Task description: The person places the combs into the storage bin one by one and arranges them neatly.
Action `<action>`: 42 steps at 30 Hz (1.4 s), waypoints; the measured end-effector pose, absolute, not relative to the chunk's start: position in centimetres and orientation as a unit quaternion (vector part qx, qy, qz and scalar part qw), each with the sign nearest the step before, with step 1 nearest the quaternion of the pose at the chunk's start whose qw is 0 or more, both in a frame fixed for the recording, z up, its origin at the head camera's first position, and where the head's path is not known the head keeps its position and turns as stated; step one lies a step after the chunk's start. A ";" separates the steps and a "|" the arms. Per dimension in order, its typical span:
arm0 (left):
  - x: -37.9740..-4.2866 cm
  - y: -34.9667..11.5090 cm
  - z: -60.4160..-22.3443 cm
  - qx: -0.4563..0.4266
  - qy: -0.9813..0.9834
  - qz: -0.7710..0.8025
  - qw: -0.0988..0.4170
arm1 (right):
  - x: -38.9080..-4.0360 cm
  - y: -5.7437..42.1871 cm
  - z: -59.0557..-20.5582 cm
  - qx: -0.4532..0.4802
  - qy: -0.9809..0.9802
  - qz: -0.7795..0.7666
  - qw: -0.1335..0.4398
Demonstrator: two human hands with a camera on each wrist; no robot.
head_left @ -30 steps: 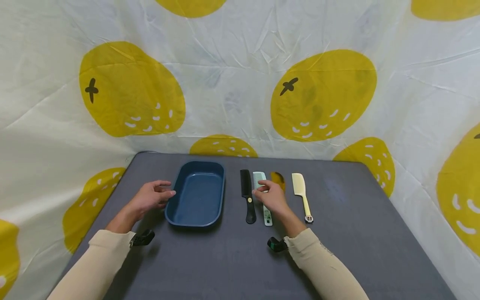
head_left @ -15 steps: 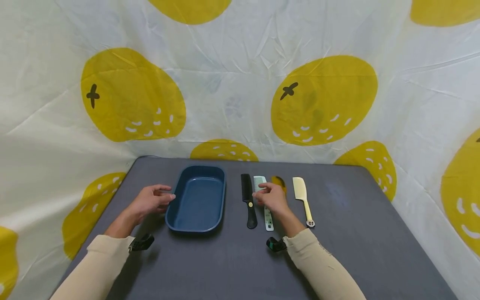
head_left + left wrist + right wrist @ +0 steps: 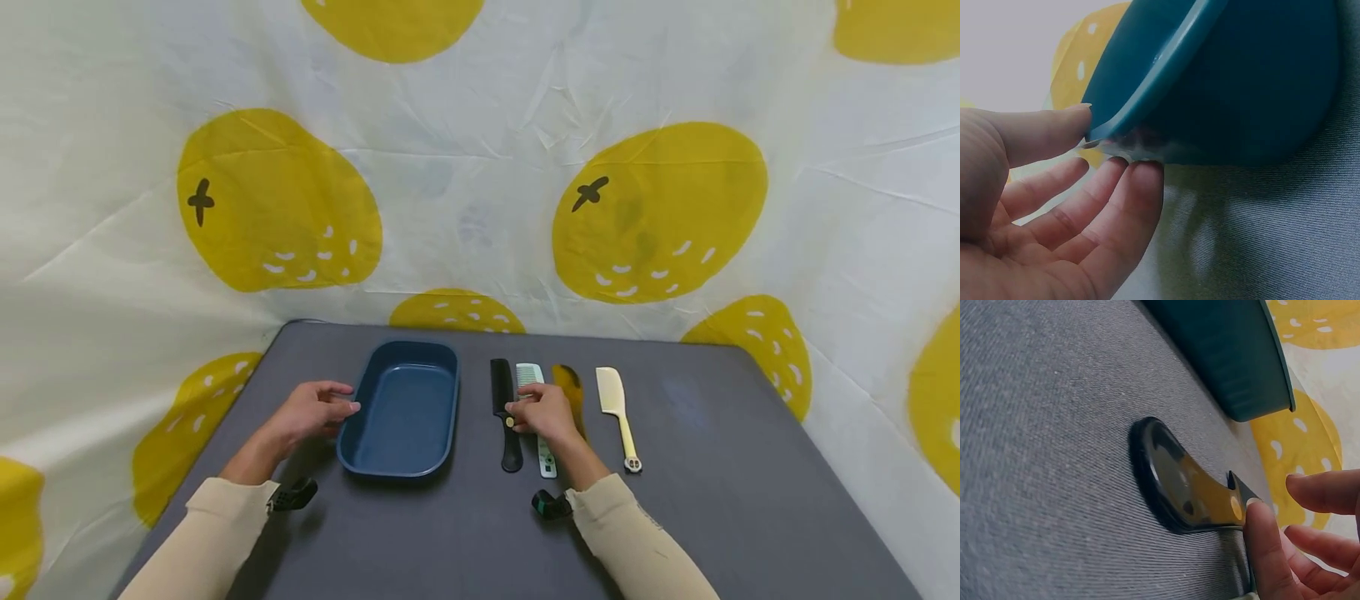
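Note:
In the head view my left hand [image 3: 303, 414] is at the left side of a blue rectangular tray [image 3: 397, 473]. The left wrist view shows its thumb at the rim [image 3: 1169, 65] and its fingers loosely bent below, not plainly gripping. My right hand [image 3: 551, 415] is over the combs, fingertips near the neck of a black comb [image 3: 512, 454]. The right wrist view shows a fingertip overlapping the black comb [image 3: 1185, 481], the other fingers apart; contact cannot be told. A pale green comb [image 3: 547, 462] lies partly hidden under this hand.
Right of the hand lie a brown comb [image 3: 567, 383] and a cream comb [image 3: 612, 392] with a figure at its handle end. All rest on a grey table [image 3: 450, 542]. A white cloth [image 3: 465, 217] with yellow fruit shapes hangs behind.
My right hand has shifted left and a little nearer, from above the pale green comb towards the black comb. The left hand stays by the tray. The head view has tilted slightly.

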State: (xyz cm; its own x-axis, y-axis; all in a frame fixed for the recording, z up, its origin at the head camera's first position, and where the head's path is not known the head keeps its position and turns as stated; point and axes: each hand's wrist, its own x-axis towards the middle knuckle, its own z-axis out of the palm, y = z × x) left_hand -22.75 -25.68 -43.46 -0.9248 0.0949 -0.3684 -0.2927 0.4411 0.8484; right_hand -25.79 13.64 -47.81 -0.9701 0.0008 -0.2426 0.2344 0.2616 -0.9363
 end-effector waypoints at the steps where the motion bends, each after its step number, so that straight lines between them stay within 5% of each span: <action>1: -22.8 -25.7 -43.6 -0.061 0.828 0.527 0.184 | -25.8 13.6 -47.9 0.075 0.788 -0.604 0.097; 42: -23.3 -25.8 -44.9 -0.118 0.757 0.622 0.160 | -25.7 13.2 -49.2 0.082 0.831 -0.547 0.062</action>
State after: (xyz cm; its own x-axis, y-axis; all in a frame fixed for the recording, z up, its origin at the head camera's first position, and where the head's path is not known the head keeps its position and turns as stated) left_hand -23.27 -25.76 -44.94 -0.9207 0.0202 -0.3897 -0.3785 0.1972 0.9044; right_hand -25.71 13.22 -49.24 -0.9788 0.0694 -0.1925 0.2043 0.3876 -0.8989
